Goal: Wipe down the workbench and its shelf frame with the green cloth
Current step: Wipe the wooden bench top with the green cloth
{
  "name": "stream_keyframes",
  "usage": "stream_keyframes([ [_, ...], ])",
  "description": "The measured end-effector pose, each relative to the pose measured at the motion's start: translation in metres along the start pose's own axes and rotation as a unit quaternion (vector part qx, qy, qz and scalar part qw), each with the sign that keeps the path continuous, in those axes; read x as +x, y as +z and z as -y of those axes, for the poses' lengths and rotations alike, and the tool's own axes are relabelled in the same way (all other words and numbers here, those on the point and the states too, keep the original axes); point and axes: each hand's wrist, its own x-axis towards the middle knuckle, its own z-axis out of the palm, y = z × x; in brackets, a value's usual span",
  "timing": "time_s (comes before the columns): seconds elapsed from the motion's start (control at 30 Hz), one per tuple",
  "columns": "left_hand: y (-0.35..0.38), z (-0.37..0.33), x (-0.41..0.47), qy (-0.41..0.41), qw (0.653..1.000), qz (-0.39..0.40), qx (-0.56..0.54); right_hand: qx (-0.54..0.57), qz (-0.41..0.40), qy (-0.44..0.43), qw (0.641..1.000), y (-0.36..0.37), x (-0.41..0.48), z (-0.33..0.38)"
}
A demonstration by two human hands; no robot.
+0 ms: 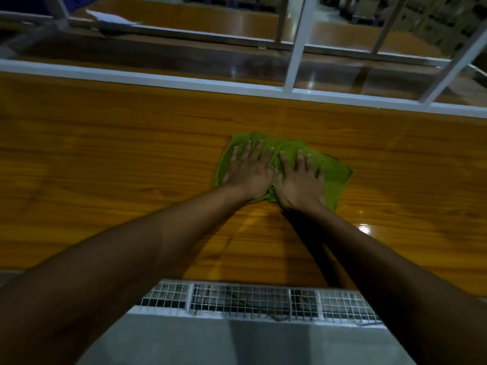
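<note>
Both palms press flat, fingers spread: left hand (pixel 249 172) and right hand (pixel 300 180) side by side on the green cloth (pixel 334 177), which lies mid-workbench (pixel 105 167), nearer its far white shelf frame (pixel 158 79). Uneven pressure could bunch the crumpled cloth, leaving streaks unwiped.

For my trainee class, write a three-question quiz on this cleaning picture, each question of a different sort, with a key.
1. True or false: the left hand and the right hand both lie flat, side by side, on the green cloth.
2. Multiple choice: the cloth lies on A) the wooden workbench top, B) a chair, C) a sink.
3. Fill the gap: the white shelf frame runs along the bench's ____ edge, away from the person.

Key: 1 true; 2 A; 3 far.
</note>
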Motion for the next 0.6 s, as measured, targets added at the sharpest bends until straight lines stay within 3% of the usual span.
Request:
stream_keyframes([
  [0.27, 0.001, 0.033, -0.078, -0.055, 0.997, -0.025, 0.049, 0.030, -0.024, -0.093, 0.995, 0.009, -0.046, 0.043],
  [0.6, 0.015, -0.019, -0.145, -0.120, 0.988, -0.028, 0.094, 0.071, -0.021, -0.187, 0.980, 0.010, -0.112, 0.006],
])
